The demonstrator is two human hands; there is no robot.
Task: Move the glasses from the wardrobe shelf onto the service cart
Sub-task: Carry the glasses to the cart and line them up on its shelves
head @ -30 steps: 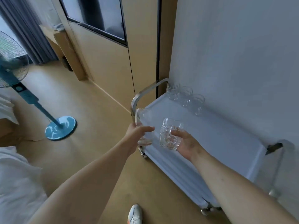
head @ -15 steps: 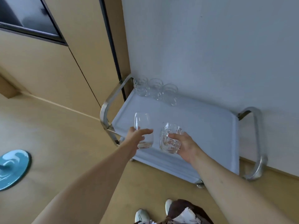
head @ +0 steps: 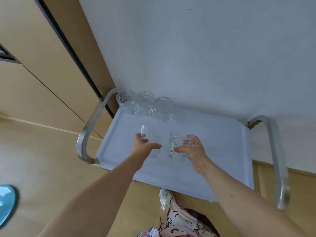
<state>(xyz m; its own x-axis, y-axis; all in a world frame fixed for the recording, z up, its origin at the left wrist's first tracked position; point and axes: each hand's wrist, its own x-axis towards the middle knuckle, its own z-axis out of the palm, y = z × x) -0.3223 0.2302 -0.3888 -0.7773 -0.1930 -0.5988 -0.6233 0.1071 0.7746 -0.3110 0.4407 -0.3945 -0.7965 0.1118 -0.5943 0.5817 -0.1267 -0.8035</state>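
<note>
Now over the service cart (head: pixel 222 151), both hands grip glasses — left hand (head: pixel 142 147) a smooth tumbler (head: pixel 150 139), right hand (head: pixel 193 149) a ribbed glass (head: pixel 177 147) — ready to set down.

Over the white service cart (head: pixel 222 151), the left hand (head: pixel 142 147) grips a smooth clear glass (head: pixel 150 134) and the right hand (head: pixel 193 149) grips a patterned glass (head: pixel 176 147). Three more glasses (head: pixel 145 105) stand in a row at the cart's far edge against the wall (head: pixel 205 57).

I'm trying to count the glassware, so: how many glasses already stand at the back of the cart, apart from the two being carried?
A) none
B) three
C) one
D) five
B: three glasses stand in a row at the far edge of the service cart, by the wall, while the left hand and right hand each hold another glass.
</note>
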